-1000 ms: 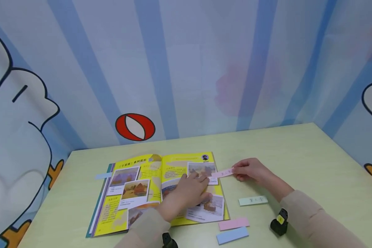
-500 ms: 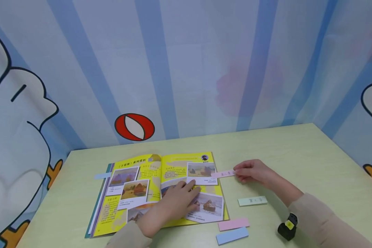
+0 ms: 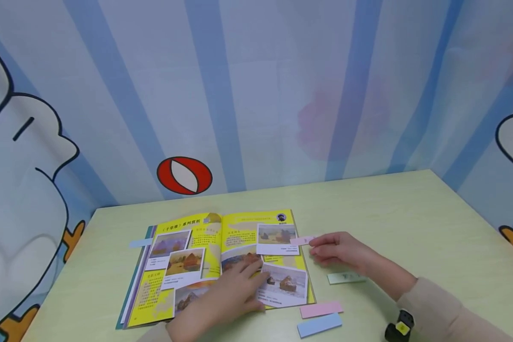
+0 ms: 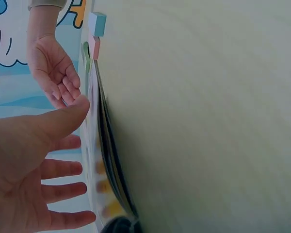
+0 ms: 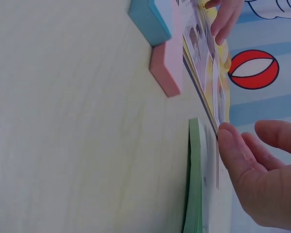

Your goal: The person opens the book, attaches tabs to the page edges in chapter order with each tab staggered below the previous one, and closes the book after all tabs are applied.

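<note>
An open magazine (image 3: 243,221) with yellow pages and pictures of haystack paintings lies on the table. A pink sticky note strip (image 3: 300,241) lies across the edge of its right page, with its outer part sticking out over the table. My right hand (image 3: 346,251) is at that outer end, fingertips overlapping the strip and covering part of its writing. In the right wrist view the thumb and index finger (image 5: 276,133) stand apart. My left hand (image 3: 237,287) rests spread over the lower right page, partly hiding a picture.
A green sticky note pad (image 3: 344,278) with writing lies below my right hand. Nearer the front are a pink pad (image 3: 320,309) and a blue pad (image 3: 319,325). A blue strip (image 3: 140,243) juts from the magazine's left side. A striped backdrop (image 3: 278,118) stands behind the table.
My right hand has loosened its pinch on the pink strip and moved left along it toward the page. My left hand has drawn back from the strip, down and left across the page.
</note>
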Demonstrator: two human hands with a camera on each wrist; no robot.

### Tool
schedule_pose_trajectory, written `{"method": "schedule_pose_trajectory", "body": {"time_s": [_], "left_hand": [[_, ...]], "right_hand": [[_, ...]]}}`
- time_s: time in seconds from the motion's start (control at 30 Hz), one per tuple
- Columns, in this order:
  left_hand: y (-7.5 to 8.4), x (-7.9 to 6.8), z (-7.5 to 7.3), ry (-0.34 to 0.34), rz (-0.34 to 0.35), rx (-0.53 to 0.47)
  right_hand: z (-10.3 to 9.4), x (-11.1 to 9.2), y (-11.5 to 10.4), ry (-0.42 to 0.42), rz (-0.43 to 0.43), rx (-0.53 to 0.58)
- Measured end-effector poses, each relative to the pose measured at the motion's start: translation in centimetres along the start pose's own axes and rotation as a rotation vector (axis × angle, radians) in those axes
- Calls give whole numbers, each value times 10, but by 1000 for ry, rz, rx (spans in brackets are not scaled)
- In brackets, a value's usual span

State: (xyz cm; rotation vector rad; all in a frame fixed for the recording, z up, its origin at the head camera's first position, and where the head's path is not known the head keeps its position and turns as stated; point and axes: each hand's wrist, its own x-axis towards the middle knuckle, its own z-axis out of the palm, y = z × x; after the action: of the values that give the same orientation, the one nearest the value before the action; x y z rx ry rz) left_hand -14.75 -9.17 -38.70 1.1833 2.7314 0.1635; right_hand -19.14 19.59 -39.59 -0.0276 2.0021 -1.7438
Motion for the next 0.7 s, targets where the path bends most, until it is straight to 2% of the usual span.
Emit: {"method": "schedule_pose_trajectory", "body": {"time_s": [0.13,0.4,0.7], "left_hand": [[-4,-5,5,31,47,12],[-7,-10,9,51,65,19],[-6,-14,11,96,86,46]], "right_hand": [[5,-3,0,-29,19,49],[9,-6,3,-77,35,117],[12,-5,6,-77,67,158]]}}
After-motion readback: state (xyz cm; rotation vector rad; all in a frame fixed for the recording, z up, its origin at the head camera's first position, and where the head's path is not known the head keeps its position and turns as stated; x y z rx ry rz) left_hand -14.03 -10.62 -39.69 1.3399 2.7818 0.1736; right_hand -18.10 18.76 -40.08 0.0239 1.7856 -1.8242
